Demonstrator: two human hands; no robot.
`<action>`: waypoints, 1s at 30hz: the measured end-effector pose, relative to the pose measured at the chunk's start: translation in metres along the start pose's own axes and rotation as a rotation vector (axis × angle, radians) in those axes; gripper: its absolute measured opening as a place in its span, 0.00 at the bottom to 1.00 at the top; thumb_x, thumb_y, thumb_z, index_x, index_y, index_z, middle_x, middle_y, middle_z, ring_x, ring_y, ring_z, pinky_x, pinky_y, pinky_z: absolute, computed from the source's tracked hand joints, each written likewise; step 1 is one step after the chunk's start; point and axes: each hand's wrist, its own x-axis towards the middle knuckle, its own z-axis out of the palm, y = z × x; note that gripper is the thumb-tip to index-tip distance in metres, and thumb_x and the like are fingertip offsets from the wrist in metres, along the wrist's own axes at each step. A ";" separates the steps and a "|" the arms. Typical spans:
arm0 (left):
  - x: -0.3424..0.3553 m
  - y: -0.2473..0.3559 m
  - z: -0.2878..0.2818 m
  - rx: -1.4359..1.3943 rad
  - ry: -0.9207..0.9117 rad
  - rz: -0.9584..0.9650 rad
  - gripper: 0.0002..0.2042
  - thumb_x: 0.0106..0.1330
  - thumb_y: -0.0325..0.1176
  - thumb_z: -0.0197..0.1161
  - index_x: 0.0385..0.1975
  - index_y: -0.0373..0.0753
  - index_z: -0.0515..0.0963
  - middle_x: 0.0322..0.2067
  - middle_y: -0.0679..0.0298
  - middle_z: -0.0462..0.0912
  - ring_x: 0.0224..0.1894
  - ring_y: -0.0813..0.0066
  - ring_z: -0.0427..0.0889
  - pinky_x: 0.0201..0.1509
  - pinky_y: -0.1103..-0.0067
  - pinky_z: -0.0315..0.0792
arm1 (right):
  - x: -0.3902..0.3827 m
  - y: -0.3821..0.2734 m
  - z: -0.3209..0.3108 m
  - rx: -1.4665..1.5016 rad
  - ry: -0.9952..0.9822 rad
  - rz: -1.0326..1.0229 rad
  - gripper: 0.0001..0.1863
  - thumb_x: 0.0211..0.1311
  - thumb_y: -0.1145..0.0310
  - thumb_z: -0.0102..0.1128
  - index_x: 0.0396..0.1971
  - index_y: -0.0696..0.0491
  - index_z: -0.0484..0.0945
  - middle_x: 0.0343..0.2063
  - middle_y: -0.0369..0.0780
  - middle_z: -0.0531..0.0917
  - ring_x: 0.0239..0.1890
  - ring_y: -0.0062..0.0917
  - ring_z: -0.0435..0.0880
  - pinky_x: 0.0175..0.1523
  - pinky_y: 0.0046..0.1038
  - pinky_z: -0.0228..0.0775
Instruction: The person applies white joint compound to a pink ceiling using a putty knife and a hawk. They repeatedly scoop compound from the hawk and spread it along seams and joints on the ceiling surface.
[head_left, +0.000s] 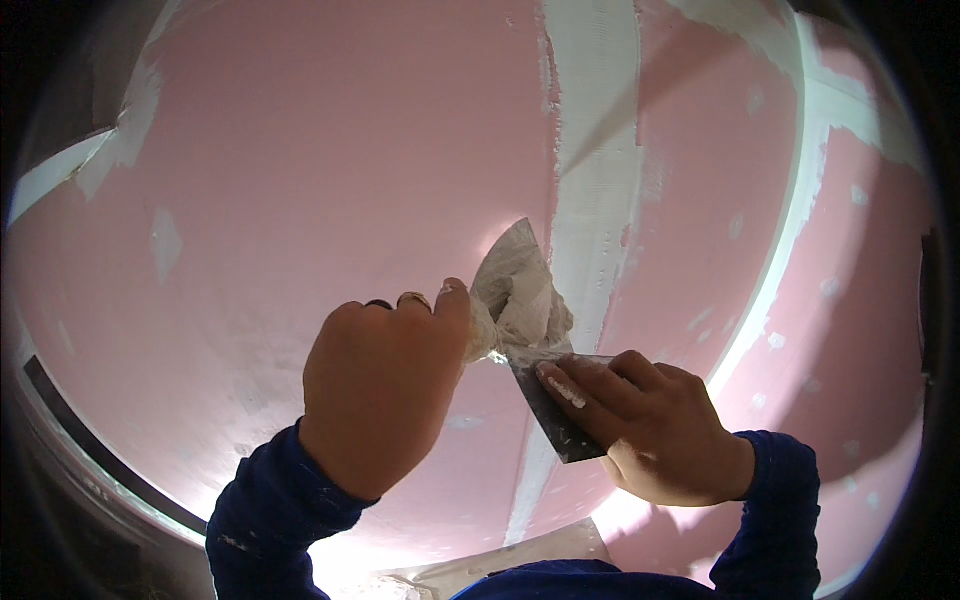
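Observation:
In front of a pink wall, my left hand (385, 385) is closed round a putty knife (511, 252), its handle hidden by the fingers. The fan-shaped blade points up and carries a lump of whitish-grey joint compound (530, 312). My right hand (665, 425) grips a flat, dark rectangular scraper blade (553, 415), fingers lying across its face and thumb underneath. The scraper's upper corner meets the lower part of the putty knife and its compound, just right of my left hand. White smears of compound stick to fingers of both hands.
Pink drywall (350, 150) fills most of the view. A pale compound-covered seam (595, 150) runs down it behind the tools, with another seam (785, 270) to the right. Small filled spots dot the boards. A dark slot-like strip (110, 450) lies at lower left.

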 end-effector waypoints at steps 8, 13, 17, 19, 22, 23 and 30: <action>0.001 -0.013 0.000 -0.088 -0.038 0.018 0.19 0.59 0.40 0.76 0.42 0.36 0.79 0.22 0.59 0.85 0.21 0.67 0.86 0.26 0.76 0.76 | -0.002 0.007 -0.012 -0.112 0.078 0.027 0.35 0.51 0.69 0.75 0.61 0.57 0.76 0.50 0.41 0.80 0.42 0.26 0.79 0.43 0.27 0.81; 0.003 -0.015 0.000 -0.162 -0.220 -0.029 0.27 0.57 0.47 0.78 0.51 0.36 0.80 0.31 0.52 0.89 0.29 0.63 0.91 0.38 0.70 0.85 | 0.000 0.013 -0.009 -0.162 0.025 0.013 0.34 0.54 0.64 0.74 0.63 0.54 0.76 0.50 0.40 0.79 0.45 0.27 0.77 0.48 0.30 0.78; 0.004 -0.022 0.000 -0.231 -0.258 -0.026 0.28 0.56 0.49 0.79 0.51 0.37 0.80 0.31 0.52 0.89 0.29 0.63 0.91 0.38 0.69 0.85 | -0.004 0.009 -0.003 -0.239 0.009 -0.028 0.34 0.54 0.62 0.73 0.63 0.54 0.78 0.47 0.39 0.75 0.46 0.25 0.74 0.48 0.28 0.75; 0.004 -0.026 0.001 -0.254 -0.220 -0.009 0.29 0.55 0.49 0.79 0.50 0.38 0.80 0.31 0.52 0.89 0.29 0.63 0.90 0.37 0.68 0.85 | -0.006 0.008 0.000 -0.269 -0.014 -0.052 0.33 0.55 0.62 0.72 0.63 0.54 0.78 0.46 0.39 0.74 0.46 0.24 0.73 0.47 0.28 0.75; 0.003 -0.028 0.003 -0.238 -0.179 -0.016 0.30 0.55 0.50 0.79 0.51 0.37 0.80 0.31 0.53 0.89 0.29 0.62 0.90 0.37 0.68 0.84 | -0.004 0.009 0.001 -0.243 -0.008 -0.081 0.31 0.55 0.63 0.72 0.61 0.55 0.79 0.45 0.37 0.74 0.46 0.23 0.74 0.47 0.26 0.74; 0.003 -0.027 0.003 -0.225 -0.148 -0.012 0.30 0.54 0.50 0.79 0.51 0.37 0.81 0.31 0.53 0.89 0.29 0.62 0.90 0.37 0.68 0.84 | -0.003 0.010 -0.001 -0.227 -0.002 -0.087 0.31 0.55 0.64 0.72 0.60 0.55 0.80 0.45 0.37 0.74 0.46 0.23 0.74 0.47 0.26 0.74; 0.000 -0.042 0.001 -0.176 -0.077 -0.060 0.28 0.51 0.48 0.81 0.48 0.38 0.83 0.31 0.54 0.90 0.28 0.65 0.90 0.36 0.70 0.84 | -0.013 0.032 -0.054 0.294 -0.059 0.012 0.25 0.60 0.81 0.61 0.58 0.49 0.82 0.48 0.44 0.85 0.46 0.33 0.83 0.51 0.35 0.80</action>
